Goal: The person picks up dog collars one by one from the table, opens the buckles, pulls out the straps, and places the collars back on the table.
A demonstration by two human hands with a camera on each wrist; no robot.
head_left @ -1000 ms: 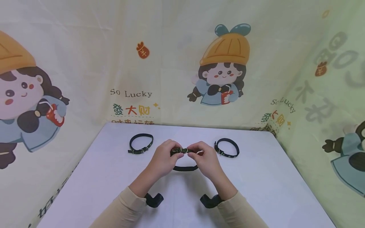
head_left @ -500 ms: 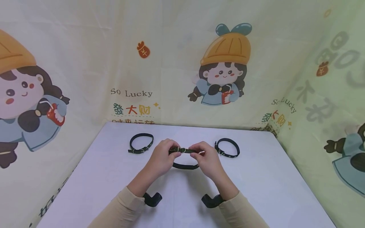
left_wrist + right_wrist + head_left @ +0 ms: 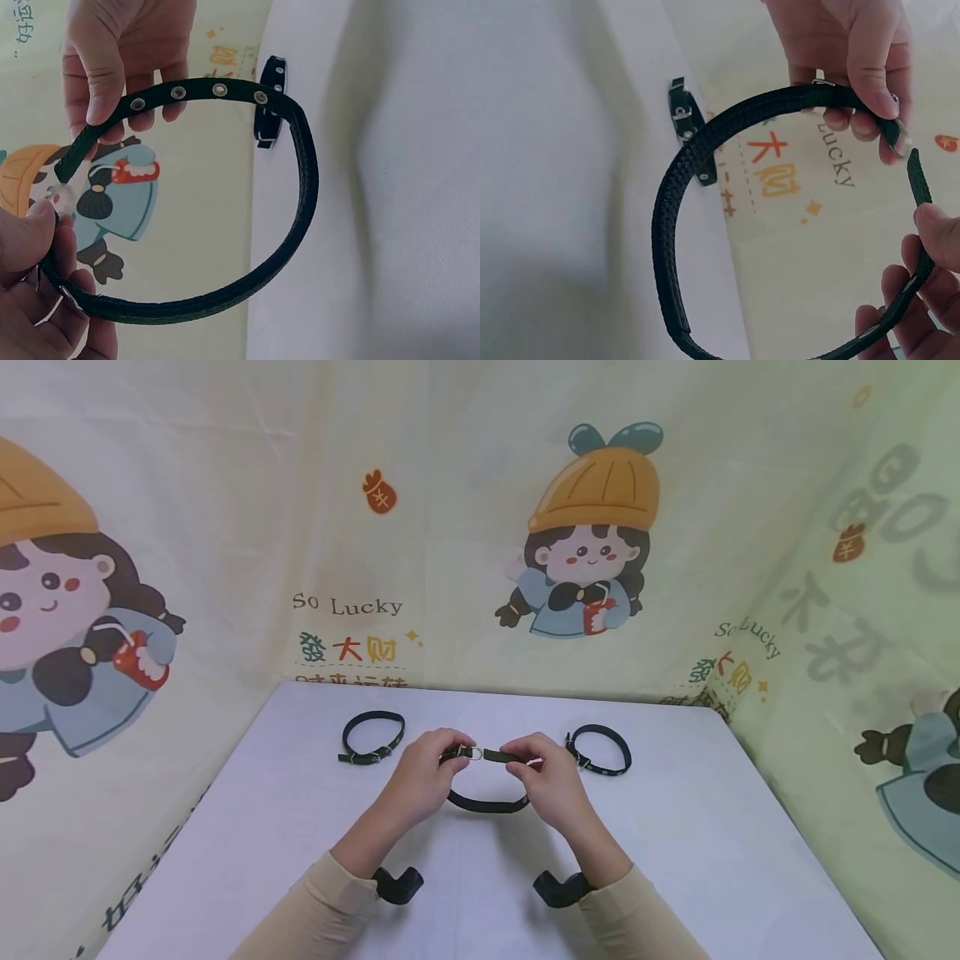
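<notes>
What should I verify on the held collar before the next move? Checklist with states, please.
1. Left hand grips the metal-fitted end of the held collar: ok.
2. Right hand pinches the eyelet end: ok.
3. Strap tip out of the ring: ok, narrow gap in head view.
4. Eyelets uncovered: ok for the four in left wrist view.
5. Prong position: cannot tell, not clearly visible.
6. Left collar and right collar unheld on the table: ok.

Free room beside hands (image 3: 426,778), collars (image 3: 365,759) beyond
</notes>
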